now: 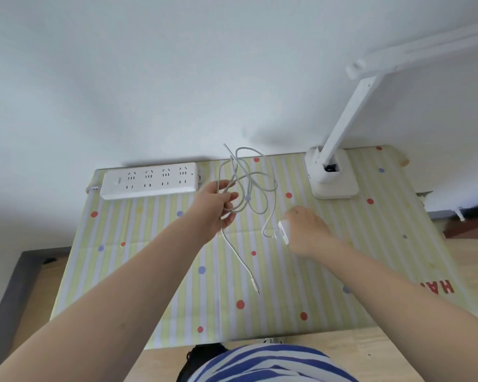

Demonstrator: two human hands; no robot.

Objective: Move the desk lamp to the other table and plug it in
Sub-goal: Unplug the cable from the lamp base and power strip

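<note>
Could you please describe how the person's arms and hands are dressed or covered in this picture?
Both arms are bare from the frame's bottom edge to the fingers: no sleeves, gloves, watch or bracelets show on the left hand or the right hand. No rings can be made out. A blue-and-white striped top shows at the bottom edge.

Red letters "HA", seen upside down, on the striped tablecloth (287, 271).

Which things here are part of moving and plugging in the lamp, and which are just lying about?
Part of the job: desk lamp, cable in left hand, plug adapter in right hand, power strip.
Lying about: striped tablecloth, dark shoe.
</note>
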